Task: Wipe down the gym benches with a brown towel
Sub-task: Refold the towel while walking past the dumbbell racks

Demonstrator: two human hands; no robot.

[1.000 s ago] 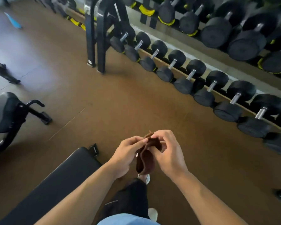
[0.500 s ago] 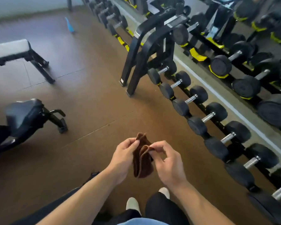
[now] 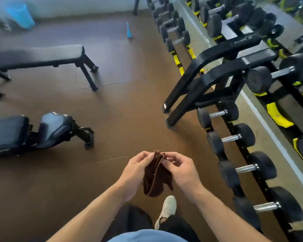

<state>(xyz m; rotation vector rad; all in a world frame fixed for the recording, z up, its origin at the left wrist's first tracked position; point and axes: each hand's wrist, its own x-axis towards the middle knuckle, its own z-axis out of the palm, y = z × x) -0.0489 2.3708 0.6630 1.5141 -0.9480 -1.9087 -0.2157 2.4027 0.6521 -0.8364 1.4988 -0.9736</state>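
Brown towel (image 3: 155, 173) hangs folded at near center, top edge pinched between left hand (image 3: 136, 172) and right hand (image 3: 181, 172), fingers of both curled onto the cloth. Open brown floor (image 3: 126, 102) ahead. Adjustable bench (image 3: 33, 131) left, flat bench (image 3: 37, 56) far left. Dumbbell rack (image 3: 234, 137) runs along the right edge, black frame legs (image 3: 187, 95) jutting into floor. Blue bin (image 3: 21, 14) far left, contents unclear. No readable writing.
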